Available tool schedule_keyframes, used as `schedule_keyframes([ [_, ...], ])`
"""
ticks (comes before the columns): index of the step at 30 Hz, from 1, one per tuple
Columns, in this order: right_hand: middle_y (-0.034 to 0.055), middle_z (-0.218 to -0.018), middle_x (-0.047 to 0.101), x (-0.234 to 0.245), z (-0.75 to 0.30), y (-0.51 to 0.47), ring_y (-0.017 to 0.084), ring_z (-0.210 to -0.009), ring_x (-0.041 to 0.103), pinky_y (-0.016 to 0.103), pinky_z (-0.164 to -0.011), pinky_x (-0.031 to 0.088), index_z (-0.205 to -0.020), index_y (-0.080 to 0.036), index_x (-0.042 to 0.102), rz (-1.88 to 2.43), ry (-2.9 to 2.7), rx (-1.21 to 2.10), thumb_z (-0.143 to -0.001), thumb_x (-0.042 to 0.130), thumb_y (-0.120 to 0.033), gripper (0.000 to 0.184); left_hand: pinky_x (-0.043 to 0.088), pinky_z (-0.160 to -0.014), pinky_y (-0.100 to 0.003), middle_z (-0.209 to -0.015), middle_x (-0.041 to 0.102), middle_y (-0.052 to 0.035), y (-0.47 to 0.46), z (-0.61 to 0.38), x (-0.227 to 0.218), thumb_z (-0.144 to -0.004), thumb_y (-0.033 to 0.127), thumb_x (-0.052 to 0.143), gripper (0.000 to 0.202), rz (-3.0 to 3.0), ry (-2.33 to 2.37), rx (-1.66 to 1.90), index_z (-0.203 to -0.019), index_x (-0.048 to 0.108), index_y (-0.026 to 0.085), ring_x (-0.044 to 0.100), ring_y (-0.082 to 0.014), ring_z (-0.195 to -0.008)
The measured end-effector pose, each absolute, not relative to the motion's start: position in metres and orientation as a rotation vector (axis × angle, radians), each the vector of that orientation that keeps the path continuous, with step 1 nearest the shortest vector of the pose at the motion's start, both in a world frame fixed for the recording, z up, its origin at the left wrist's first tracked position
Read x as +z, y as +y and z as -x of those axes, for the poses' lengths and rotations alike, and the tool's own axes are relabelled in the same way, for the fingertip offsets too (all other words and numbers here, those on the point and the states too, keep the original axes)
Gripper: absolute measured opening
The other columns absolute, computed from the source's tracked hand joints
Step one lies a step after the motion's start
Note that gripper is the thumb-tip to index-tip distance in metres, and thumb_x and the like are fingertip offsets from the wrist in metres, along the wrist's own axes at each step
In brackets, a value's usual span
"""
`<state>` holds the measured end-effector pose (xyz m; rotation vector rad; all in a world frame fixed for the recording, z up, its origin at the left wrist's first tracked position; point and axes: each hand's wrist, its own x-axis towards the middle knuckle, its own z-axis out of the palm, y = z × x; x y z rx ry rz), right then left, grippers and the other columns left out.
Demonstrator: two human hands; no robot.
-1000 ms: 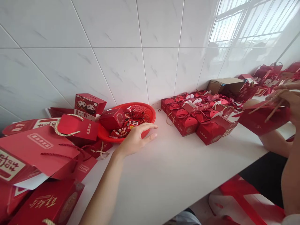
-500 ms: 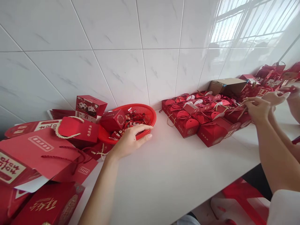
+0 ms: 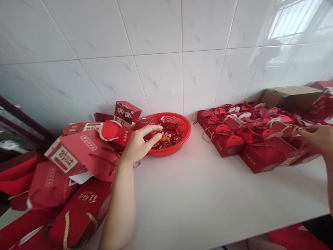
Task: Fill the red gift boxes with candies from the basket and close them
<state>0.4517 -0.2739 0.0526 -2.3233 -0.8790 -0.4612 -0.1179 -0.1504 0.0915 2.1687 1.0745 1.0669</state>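
Note:
My left hand (image 3: 139, 144) hovers at the near left rim of a red plastic basket (image 3: 186, 135), thumb and forefinger apart, holding nothing I can see. Small red-wrapped candies (image 3: 168, 135) lie in the basket, along with a red box (image 3: 145, 123) partly behind my fingers. At the far right, my right hand (image 3: 318, 137) is closed on the twisted cord handle (image 3: 286, 124) of a red gift box. Its fingertips are partly hidden. That box stands at the right end of a block of red gift boxes (image 3: 229, 142), behind a larger red box (image 3: 265, 156).
Red gift boxes with rope handles (image 3: 85, 149) are piled on the left. A panda-print box (image 3: 127, 113) stands by the tiled wall (image 3: 158, 80). A brown cardboard box (image 3: 291, 95) sits behind the right-hand boxes. The white table's (image 3: 197, 201) front edge runs along the lower right.
The view has swung left, showing more of the left pile. My left hand now reaches further over the basket. My right hand remains at the cord; the co-worker's hands have left view.

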Motion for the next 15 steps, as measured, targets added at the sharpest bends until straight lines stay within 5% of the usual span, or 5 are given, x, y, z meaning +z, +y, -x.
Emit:
schedule_keyframes([
  [6,0.0094,-0.064,0.064,0.100,-0.374,-0.248,0.024,-0.068,0.057,0.042,-0.070,0.039,-0.069,-0.025,0.068,2.256,-1.073,-0.394,-0.071,0.073,-0.024,0.006,0.050,-0.106,-0.038,-0.118,0.073,-0.0064,-0.153,0.116,0.091,-0.088,0.040,0.064,0.030,-2.179,1.043,1.087,-0.109,0.072,0.020,0.065,-0.0237,-0.116],
  [10,0.0049,-0.076,0.072,0.111,-0.282,-0.222,0.022,-0.073,0.061,0.039,-0.076,0.045,-0.078,-0.026,0.075,1.924,-1.273,-0.209,-0.067,0.077,-0.020,0.013,0.045,-0.111,-0.039,-0.126,0.069,-0.0057,-0.154,0.115,0.092,-0.089,0.034,0.061,0.025,-2.312,1.076,1.236,-0.109,0.071,0.022,0.060,-0.0233,-0.124],
  [15,0.0050,-0.090,0.076,0.096,-0.191,-0.196,0.022,-0.080,0.068,0.033,-0.072,0.051,-0.084,-0.024,0.076,1.489,-1.748,0.218,-0.074,0.071,-0.024,0.011,0.044,-0.112,-0.041,-0.125,0.066,-0.0073,-0.157,0.141,0.103,-0.089,0.027,0.061,0.021,-2.236,1.306,1.877,-0.107,0.070,0.021,0.059,-0.0231,-0.123],
])
